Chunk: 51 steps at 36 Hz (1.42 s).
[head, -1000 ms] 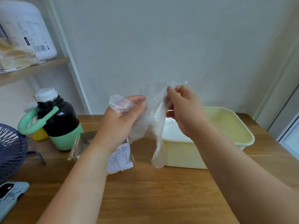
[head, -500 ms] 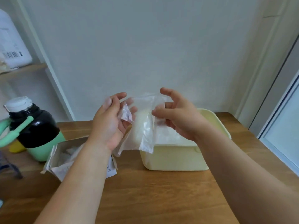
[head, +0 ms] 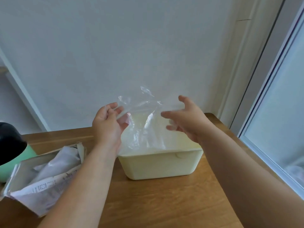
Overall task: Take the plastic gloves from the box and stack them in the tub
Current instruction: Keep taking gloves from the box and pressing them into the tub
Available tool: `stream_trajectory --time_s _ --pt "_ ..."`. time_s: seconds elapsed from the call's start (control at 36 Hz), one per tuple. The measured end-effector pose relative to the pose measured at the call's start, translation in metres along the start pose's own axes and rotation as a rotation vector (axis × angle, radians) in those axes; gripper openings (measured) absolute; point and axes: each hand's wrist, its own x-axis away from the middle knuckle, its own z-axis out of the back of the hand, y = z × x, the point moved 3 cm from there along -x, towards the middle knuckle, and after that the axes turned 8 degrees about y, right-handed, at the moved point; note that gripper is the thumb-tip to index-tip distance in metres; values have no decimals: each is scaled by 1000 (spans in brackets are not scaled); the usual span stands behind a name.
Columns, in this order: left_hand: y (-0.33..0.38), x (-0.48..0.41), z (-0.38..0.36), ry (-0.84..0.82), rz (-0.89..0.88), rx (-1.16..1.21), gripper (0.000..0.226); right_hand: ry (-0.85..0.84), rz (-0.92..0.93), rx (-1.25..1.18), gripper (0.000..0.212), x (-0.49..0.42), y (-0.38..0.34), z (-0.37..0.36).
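Note:
A clear plastic glove (head: 143,122) hangs spread out over the pale yellow tub (head: 158,165), its lower part dipping inside the rim. My left hand (head: 107,125) pinches the glove's left edge, with fingertips showing pink through the film. My right hand (head: 185,119) is at the glove's right edge, fingers straight and spread, only touching it. The torn-open cardboard box (head: 41,178) lies at the left on the wooden table, with more clear gloves (head: 54,163) inside.
A black and mint-green flask (head: 9,145) stands at the left edge behind the box. A white wall runs close behind the tub. A window frame (head: 269,129) borders the table (head: 164,203) on the right.
Both hands moved right and forward over the tub and spread the glove wider. My right hand's pinch has loosened into straight fingers. The view turned right, so the flask is nearly out of frame.

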Motion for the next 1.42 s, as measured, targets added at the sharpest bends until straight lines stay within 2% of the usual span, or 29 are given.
stream_trajectory --time_s 0.08,0.14,0.19,0.25,0.31,0.36,0.39,0.42,0.44,0.5,0.56,0.61,0.67,0.72,0.78,0.89,0.94,1.0,1.19,1.22,1.31,1.33,1.42 --pt "-2 -1 0 47 -49 -88 24 176 -15 -47 71 -5 4 6" --pt "-2 -6 2 49 -81 -146 17 235 -40 -83 67 -8 3 13" --pt "1 -10 7 50 -122 -231 53 209 -87 -85 59 -11 3 20" --pt "8 -12 13 125 -207 -284 92 160 -94 53 58 -14 5 23" --pt "22 -8 21 241 -374 -306 110 143 -19 247 59 -19 9 23" --pt "35 1 21 270 -738 -387 103 161 93 427 59 -24 12 24" --pt "39 5 15 203 -916 -451 93 148 113 486 57 -26 12 23" --pt "40 8 7 68 -1046 -520 78 124 109 523 54 -27 14 22" --pt "40 11 -4 -139 -1080 -602 64 96 116 569 54 -28 15 21" --pt "30 20 -26 -597 -857 -895 52 77 205 726 65 -27 14 17" --pt "3 22 -33 -882 -561 -1286 62 123 300 830 73 -24 12 16" --pt "-15 23 -33 -989 -343 -1490 71 211 444 899 73 -20 10 16" --pt "-23 23 -34 -1043 -240 -1557 74 265 638 995 63 -14 3 13" --pt "-25 22 -37 -1094 -221 -1612 75 144 745 1021 50 -11 0 6" --pt "-27 20 -40 -1139 -229 -1659 75 -86 649 991 47 -10 5 -3" --pt "-38 13 -42 -1209 -203 -1700 74 -488 213 1153 77 -14 28 -11" --pt "-46 12 -41 -1224 -204 -1746 74 -602 57 1289 78 -19 40 -10" --pt "-55 10 -42 -1217 -235 -1835 69 -650 -31 1413 69 -25 50 -8" --pt "-47 6 -32 -1192 -293 -1922 67 -628 -41 1514 51 -34 62 -9" --pt "-44 5 -31 -1152 -357 -1921 64 -615 -38 1515 49 -35 63 -8" --pt "-26 9 -29 -965 -707 -1892 52 -572 -11 1501 46 -36 64 -9" --pt "-20 11 -29 -924 -759 -1830 52 -555 0 1489 45 -37 63 -9" --pt "-4 16 -23 -857 -720 -1647 54 -495 52 1467 46 -35 54 -9"
